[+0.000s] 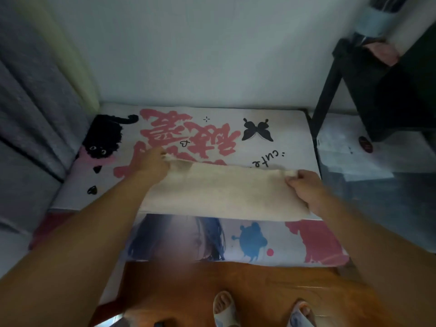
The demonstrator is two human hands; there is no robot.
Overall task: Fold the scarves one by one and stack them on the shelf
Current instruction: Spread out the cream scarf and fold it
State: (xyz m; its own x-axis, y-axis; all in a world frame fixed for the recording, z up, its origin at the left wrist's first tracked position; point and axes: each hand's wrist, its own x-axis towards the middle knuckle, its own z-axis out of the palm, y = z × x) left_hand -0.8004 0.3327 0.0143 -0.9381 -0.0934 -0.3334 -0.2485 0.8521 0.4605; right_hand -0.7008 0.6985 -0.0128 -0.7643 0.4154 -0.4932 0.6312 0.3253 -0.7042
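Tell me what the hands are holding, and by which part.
Both hands pinch the cream scarf by its far corners: left hand one end, right hand the other.

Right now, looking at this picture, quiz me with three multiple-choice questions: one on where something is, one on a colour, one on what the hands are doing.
1. Where is the black butterfly print?
A. beyond the scarf
B. under the slippers
C. on the wall

2. What colour is the scarf?
A. blue
B. cream
C. black

3. What are the hands doing?
A. hanging idle
B. each gripping a scarf end
C. pressing flat

Answers:
1 A, it sits past the scarf's far edge.
2 B, the cloth is plain cream.
3 B, left hand and right hand pinch opposite ends.
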